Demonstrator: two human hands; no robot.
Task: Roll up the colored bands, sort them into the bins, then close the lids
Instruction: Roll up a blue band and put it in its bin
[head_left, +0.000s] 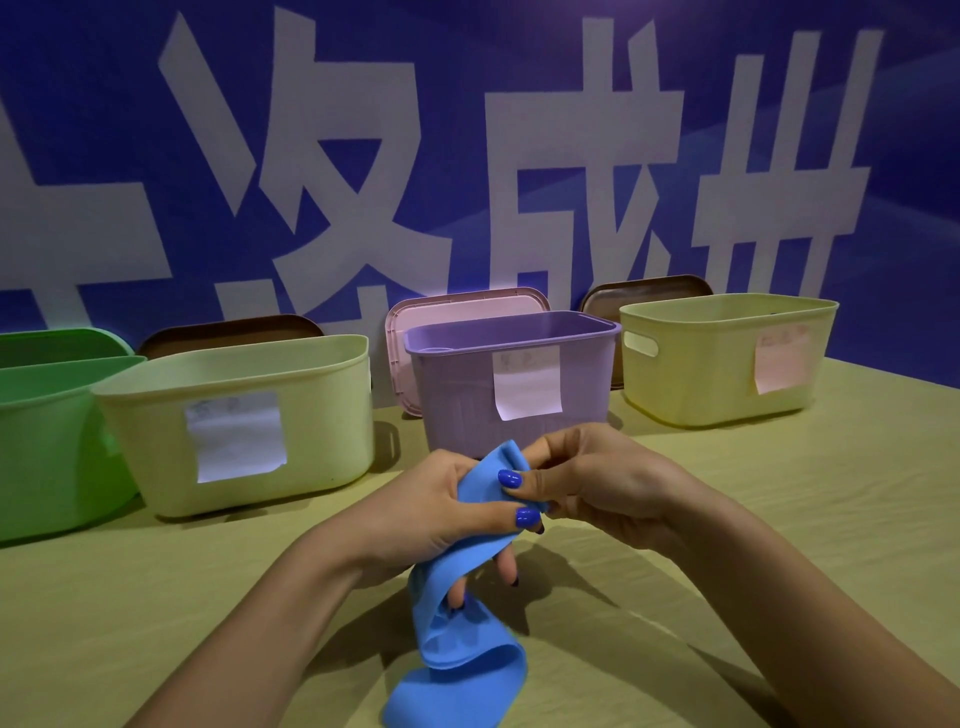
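Between both hands, above the table (779, 519): blue band (467, 582), top end pinched by left hand (441, 512) and right hand (587, 483), fingers curled on it; the rest hangs unrolled below. Beyond the grip, four bins (519, 384) stand open, lids (457, 312) propped behind. Judgement: rolling barely begun; sorting and closing remain.

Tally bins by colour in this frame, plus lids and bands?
Green plastic bin: 1
Pale yellow plastic bins: 2
Purple plastic bin: 1
Brown lids: 2
Pink lid: 1
Blue rubber band: 1
Total: 8
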